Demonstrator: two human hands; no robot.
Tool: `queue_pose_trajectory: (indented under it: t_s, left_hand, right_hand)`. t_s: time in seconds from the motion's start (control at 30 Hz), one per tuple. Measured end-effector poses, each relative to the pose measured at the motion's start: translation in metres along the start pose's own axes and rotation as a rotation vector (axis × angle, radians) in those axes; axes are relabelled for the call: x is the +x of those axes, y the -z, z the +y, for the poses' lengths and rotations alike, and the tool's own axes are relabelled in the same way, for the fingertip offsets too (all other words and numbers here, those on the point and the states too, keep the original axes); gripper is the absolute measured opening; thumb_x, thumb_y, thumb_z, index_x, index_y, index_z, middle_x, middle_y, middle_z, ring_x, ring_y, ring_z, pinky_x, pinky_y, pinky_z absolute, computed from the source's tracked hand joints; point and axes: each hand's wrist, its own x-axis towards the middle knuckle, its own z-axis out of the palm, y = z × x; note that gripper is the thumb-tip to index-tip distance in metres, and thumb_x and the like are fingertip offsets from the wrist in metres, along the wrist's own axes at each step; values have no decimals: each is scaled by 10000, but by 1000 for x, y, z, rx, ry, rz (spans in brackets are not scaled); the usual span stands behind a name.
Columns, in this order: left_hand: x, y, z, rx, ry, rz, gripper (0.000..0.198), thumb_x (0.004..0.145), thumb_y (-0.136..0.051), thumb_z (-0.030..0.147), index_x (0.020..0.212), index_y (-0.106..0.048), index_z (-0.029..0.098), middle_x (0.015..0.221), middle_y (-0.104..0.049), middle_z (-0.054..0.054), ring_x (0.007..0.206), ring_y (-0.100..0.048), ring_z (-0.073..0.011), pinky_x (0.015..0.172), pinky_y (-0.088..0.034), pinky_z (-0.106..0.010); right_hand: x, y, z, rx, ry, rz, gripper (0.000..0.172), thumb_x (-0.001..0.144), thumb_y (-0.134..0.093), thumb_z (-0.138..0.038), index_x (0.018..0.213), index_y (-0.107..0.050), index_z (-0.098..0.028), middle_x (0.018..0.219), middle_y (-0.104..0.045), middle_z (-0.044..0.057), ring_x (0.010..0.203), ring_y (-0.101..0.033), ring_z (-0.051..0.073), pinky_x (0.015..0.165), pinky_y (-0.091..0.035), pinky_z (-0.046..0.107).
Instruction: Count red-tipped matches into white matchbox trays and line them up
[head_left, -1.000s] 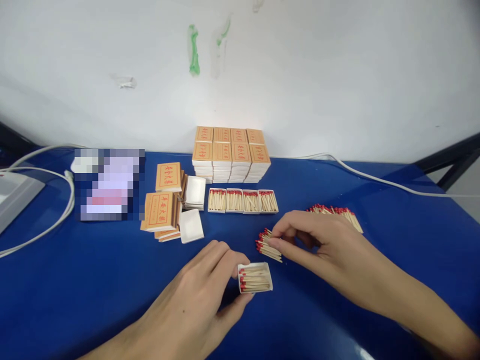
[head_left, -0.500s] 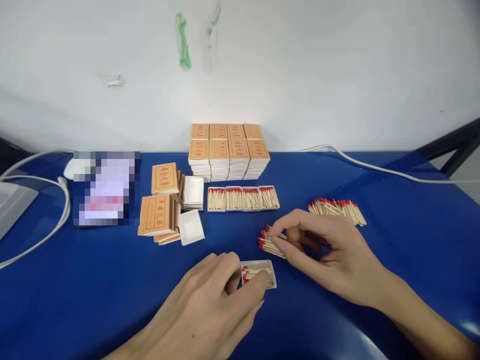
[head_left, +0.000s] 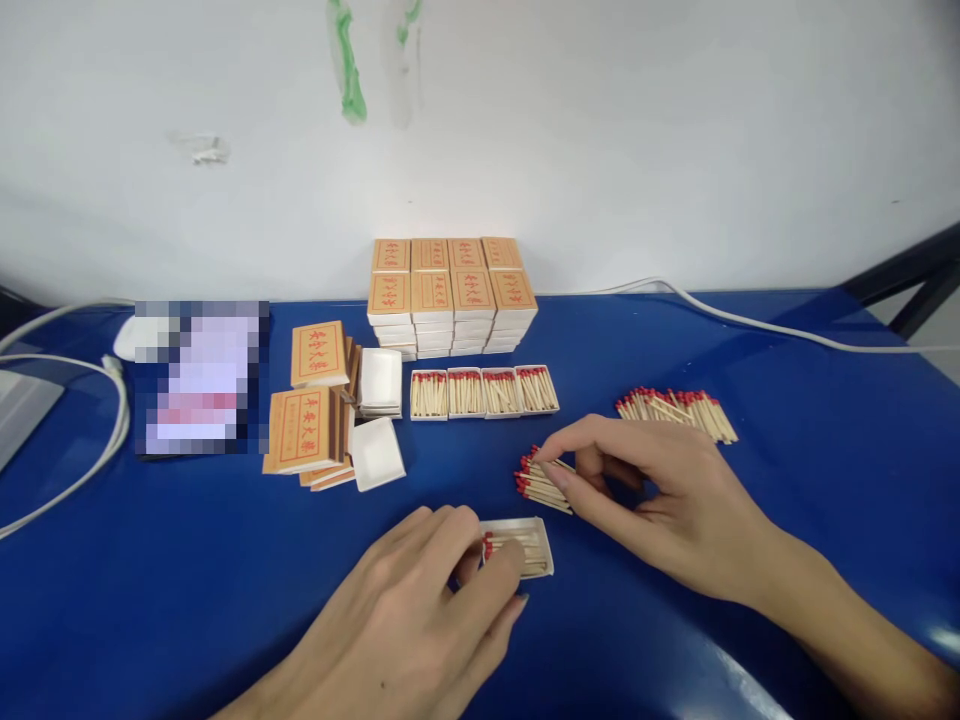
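Note:
My left hand [head_left: 427,610] grips a small white matchbox tray [head_left: 534,548] that has a few red-tipped matches in it, thumb and fingers closed on its left end. My right hand [head_left: 645,490] pinches a small bundle of matches [head_left: 538,482] lying on the blue table [head_left: 150,560], just behind the tray. A loose pile of matches [head_left: 679,412] lies to the right, past my right hand.
A row of filled white trays [head_left: 484,391] sits behind the hands, with a block of stacked orange matchboxes [head_left: 448,296] at the wall. Orange sleeves [head_left: 307,425] and empty white trays [head_left: 379,452] lie to the left. White cables [head_left: 90,450] run along the left and back.
My left thumb has slid over the tray's near edge, covering part of it. The right hand keeps its pinch on the bundle and has barely shifted. The camera has tilted slightly.

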Motion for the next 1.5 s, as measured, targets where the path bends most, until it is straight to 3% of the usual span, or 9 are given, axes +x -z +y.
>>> queue_pose_trajectory:
  t_s: [0.2, 0.47, 0.73, 0.83, 1.13, 1.5]
  left_hand:
    - [0, 2, 1, 17, -1, -6, 206, 1138, -641, 169, 1340, -666, 196, 993, -652, -26, 753, -644, -226, 673, -620, -408]
    - [-1, 0, 2, 50, 17, 14, 186, 1135, -650, 181, 1320, -657, 178, 998, -676, -36, 778, -668, -251, 730, -667, -458]
    - [-1, -4, 3, 58, 9, 48, 191, 1128, -655, 174, 1319, -651, 176, 973, -673, -31, 765, -652, -247, 709, -655, -450]
    - [0, -3, 3, 52, 10, 42, 183, 1126, -657, 174, 1309, -645, 178, 948, -661, -22, 752, -640, -242, 696, -639, -440]
    - [-1, -2, 3, 48, 13, 37, 151, 1141, -623, 172, 1291, -623, 197, 927, -666, -16, 745, -645, -237, 694, -612, -415]
    - [-1, -5, 3, 51, 52, 69, 203, 1151, -568, 168, 1351, -579, 205, 968, -749, -42, 777, -754, -254, 741, -685, -437]
  right_hand:
    - [1, 0, -1, -19, -41, -18, 169, 1189, -662, -319, 1106, -798, -263, 664, -565, -75, 560, -481, 114, 546, -399, 316]
    - [4, 2, 8, -163, -86, 69, 125, 1149, -667, -272, 1093, -777, -252, 658, -579, -84, 526, -452, 112, 557, -375, 329]
    - [1, 14, 10, -147, -205, -121, 243, 1157, -710, -492, 1109, -802, -272, 675, -650, -54, 568, -574, 141, 579, -414, 325]
    - [1, 19, 14, -140, -211, -117, 290, 1142, -738, -559, 1103, -819, -283, 777, -720, -21, 631, -622, 156, 603, -447, 329]
    - [0, 18, 18, -161, -177, -120, 308, 1146, -736, -579, 1078, -830, -293, 916, -760, 19, 744, -658, 184, 670, -489, 344]
    - [1, 18, 13, -219, -154, -107, 254, 1165, -716, -495, 1063, -821, -287, 984, -765, 27, 804, -699, 185, 697, -531, 348]
